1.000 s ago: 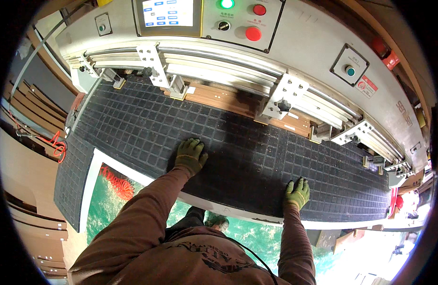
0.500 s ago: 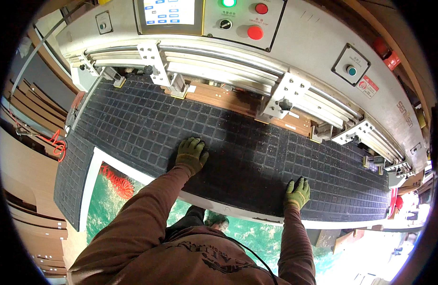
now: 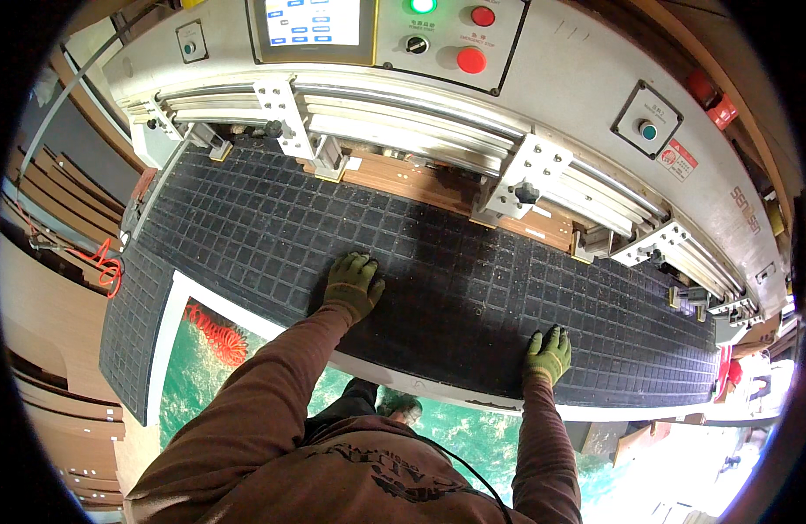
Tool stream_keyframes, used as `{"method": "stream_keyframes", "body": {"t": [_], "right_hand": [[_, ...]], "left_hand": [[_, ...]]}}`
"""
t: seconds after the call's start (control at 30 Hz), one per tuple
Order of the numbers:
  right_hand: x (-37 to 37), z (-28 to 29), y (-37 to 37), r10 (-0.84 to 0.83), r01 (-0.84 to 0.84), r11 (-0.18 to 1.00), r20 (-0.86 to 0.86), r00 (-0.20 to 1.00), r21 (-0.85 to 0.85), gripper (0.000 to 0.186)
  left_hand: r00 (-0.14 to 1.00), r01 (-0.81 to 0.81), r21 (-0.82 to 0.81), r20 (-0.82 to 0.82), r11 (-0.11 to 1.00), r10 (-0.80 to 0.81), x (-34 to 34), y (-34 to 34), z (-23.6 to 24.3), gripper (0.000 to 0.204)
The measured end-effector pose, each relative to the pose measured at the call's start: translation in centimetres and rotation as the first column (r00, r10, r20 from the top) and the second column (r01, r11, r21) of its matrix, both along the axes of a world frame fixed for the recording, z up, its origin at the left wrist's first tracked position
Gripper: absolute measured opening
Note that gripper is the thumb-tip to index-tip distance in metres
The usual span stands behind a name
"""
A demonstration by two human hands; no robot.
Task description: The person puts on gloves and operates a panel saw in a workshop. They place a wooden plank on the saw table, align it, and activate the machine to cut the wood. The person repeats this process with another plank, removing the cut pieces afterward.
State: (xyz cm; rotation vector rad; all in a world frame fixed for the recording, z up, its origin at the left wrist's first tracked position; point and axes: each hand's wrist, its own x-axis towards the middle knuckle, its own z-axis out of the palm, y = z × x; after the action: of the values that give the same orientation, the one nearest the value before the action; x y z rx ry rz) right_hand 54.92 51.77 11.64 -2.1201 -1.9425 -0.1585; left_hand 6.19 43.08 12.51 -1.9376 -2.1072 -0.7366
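Your left grip (image 3: pixel 353 284) — a hand in an olive-green work glove — rests palm-down on the black, grid-patterned bench (image 3: pixel 245 227), fingers extended and holding nothing. Your right grip (image 3: pixel 549 354), gloved in yellow-green, lies the same way near the bench's front edge, unclenched and free of any object. The bench spreads beneath both, between your body and the machine. Along its far side, well apart from your fingers, a brown wood-look panel (image 3: pixel 403 182) runs behind the white brackets (image 3: pixel 532 170). Above sit a lit touchscreen (image 3: pixel 311 24) and a red push button (image 3: pixel 471 60). Beyond the bench's near edge — left of your forearm — a coiled orange-red hose (image 3: pixel 215 336) shows against the green floor (image 3: pixel 189 397).
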Motion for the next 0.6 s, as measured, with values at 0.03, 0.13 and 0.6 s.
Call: {"method": "stream_keyframes", "body": {"t": [0.03,0.13,0.6], "right_hand": [[-0.02,0.00,-0.01,-0.002,0.002,1.000,0.004,1.000,0.002,0.062],[-0.01,-0.04,-0.06,-0.003,0.003,1.000,0.014,1.000,0.003,0.062],[-0.11,0.38,0.05,-0.001,0.002,1.000,0.028,1.000,-0.029,0.061]], "left_hand": [[1.000,0.002,0.003,-0.002,1.000,-0.002,-0.02,0.01,-0.01,0.048],[1.000,-0.018,-0.036,-0.012,0.999,0.018,0.01,0.00,-0.17,0.048],[1.000,0.012,0.022,-0.019,1.000,-0.011,-0.17,-0.05,-0.36,0.045]]}}
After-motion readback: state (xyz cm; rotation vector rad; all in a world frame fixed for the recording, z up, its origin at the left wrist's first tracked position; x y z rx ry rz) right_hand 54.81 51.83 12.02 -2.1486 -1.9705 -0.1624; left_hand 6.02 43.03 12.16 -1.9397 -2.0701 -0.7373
